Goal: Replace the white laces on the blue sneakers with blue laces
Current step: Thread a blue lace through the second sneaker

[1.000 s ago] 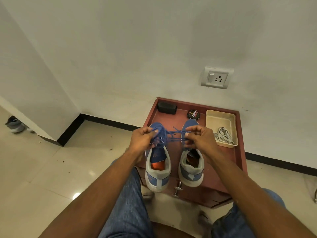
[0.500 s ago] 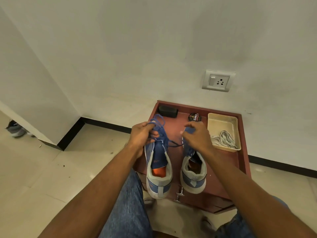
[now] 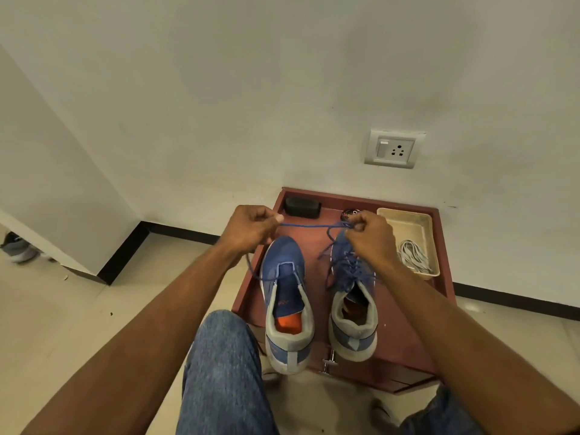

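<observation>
Two blue sneakers stand heels toward me on a red-brown low table. No lace shows on the left sneaker. The right sneaker carries blue lacing. A blue lace runs taut between my hands above the toes. My left hand pinches one part of it, and a loose end trails down past the left sneaker. My right hand grips the other part over the right sneaker's toe. The white laces lie in a cream tray at the table's back right.
A black case and a round polish tin sit at the table's back edge by the wall. A wall socket is above. My jeans-clad knees are at the bottom. Another shoe lies on the floor far left.
My hands have moved apart and away from me, stretching the bunched blue lace into a straight line. The left sneaker's upper, covered by the lace bundle before, is now bare.
</observation>
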